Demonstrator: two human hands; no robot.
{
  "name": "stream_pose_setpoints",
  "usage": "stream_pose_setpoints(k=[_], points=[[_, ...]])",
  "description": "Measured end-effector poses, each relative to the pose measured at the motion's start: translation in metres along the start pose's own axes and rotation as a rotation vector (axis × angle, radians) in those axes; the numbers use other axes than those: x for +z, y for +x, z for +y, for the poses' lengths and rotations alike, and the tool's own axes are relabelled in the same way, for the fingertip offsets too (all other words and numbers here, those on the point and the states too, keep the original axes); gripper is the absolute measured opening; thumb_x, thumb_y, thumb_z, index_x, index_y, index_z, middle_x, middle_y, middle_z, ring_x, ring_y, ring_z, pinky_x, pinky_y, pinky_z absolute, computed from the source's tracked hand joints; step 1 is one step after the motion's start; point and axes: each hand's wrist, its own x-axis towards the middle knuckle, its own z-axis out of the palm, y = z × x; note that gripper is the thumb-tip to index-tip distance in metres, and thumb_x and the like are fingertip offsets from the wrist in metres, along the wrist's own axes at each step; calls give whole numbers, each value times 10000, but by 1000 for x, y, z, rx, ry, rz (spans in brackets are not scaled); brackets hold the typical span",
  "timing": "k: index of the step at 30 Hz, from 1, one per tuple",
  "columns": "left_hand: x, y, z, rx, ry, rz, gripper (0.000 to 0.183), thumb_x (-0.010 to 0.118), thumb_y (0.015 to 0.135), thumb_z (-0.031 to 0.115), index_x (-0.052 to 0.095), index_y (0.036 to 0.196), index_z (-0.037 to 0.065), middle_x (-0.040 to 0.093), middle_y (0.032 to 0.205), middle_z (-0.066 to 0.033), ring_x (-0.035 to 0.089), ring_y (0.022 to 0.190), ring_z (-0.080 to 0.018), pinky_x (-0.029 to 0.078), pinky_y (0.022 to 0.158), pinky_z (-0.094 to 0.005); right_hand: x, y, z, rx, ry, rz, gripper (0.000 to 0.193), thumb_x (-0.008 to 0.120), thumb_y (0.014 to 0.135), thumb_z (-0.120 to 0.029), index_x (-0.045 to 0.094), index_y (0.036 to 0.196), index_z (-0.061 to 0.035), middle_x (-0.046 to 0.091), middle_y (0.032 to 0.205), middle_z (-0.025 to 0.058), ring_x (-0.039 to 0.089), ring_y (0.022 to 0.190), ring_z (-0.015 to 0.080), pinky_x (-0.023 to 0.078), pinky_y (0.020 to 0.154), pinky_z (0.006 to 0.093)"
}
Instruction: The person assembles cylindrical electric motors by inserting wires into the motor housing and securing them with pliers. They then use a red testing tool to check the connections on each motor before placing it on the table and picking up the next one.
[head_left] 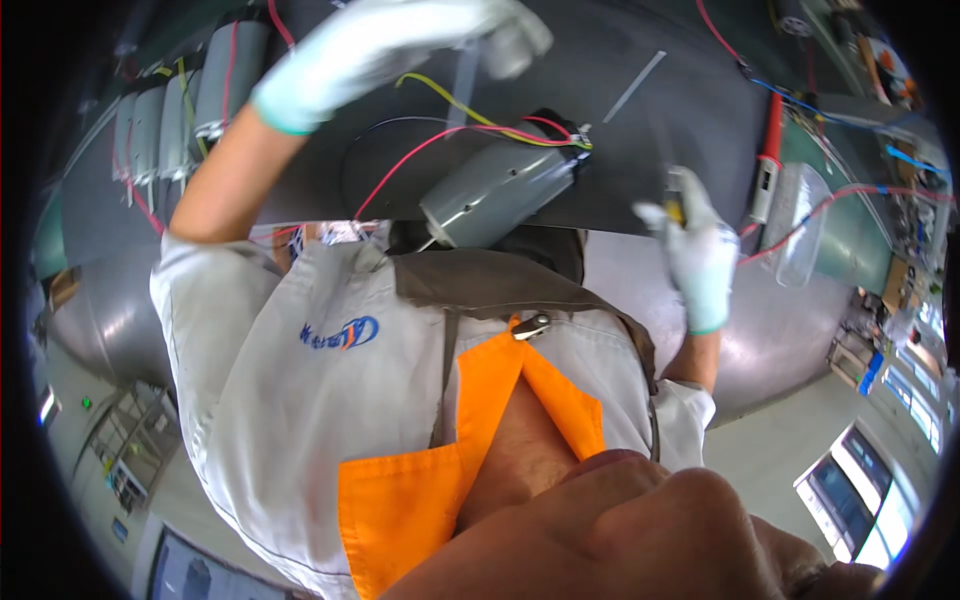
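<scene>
Right now, our left hand [420, 40], in a white glove with a green cuff, hangs above the dark table [615, 190], beyond the grey cylinder [500, 190]. Its fingers bend downward, and we cannot tell whether they pinch anything (a pale streak shows just below them). Our right hand [700, 245], gloved the same way, has thumb and fingers together on a small tool [675, 208] with a yellow part; its upper end blurs.

The cylinder lies on its side between our hands, at the table's near edge, touched by neither. It slants, with its dark end [548, 120] up to the right and its other end close to our apron [490, 280]. From the dark end, a red wire [395, 170] and a yellow-green wire [440, 90] run back leftward.

Near that same end we see a thin pale strip [635, 87] on the table. More grey cylinders [212, 90] stand grouped at our left, while a red-and-white tool [772, 130] and a clear plastic piece [803, 230] lie side by side at our right.
</scene>
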Motion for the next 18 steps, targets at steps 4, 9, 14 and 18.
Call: stream_pose_setpoints(k=[4,9,14,18], points=[[-27,-87,55,21,318,-569,516,626,971,418,712,1135,-64,683,1199,-240,656,1134,-339,492,1020,-441,-4,3,52,-147,-428,172,609,776,840,-171,569,1399,-44,684,914,213,678,765,380,536,699,458],[46,-84,6,86,779,199,558,663,936,402,625,1366,48,647,1312,-177,599,1240,-375,464,1082,-463,-4,21,-20,169,784,-651,456,713,973,-316,644,1293,2,742,964,147,730,743,205,565,593,312],[104,-57,-75,358,731,379,658,747,813,332,592,1375,28,616,1309,-204,592,1231,-379,440,1089,-545,47,37,-50,346,1337,-873,547,688,987,-395,613,1203,102,735,959,199,753,772,245,620,593,318],[70,11,-105,388,910,836,548,705,854,205,594,1353,7,628,1271,-227,613,1133,-405,494,986,-497,55,127,-75,88,1012,-398,521,689,982,-366,618,1187,108,721,936,157,708,647,178,572,556,330]])
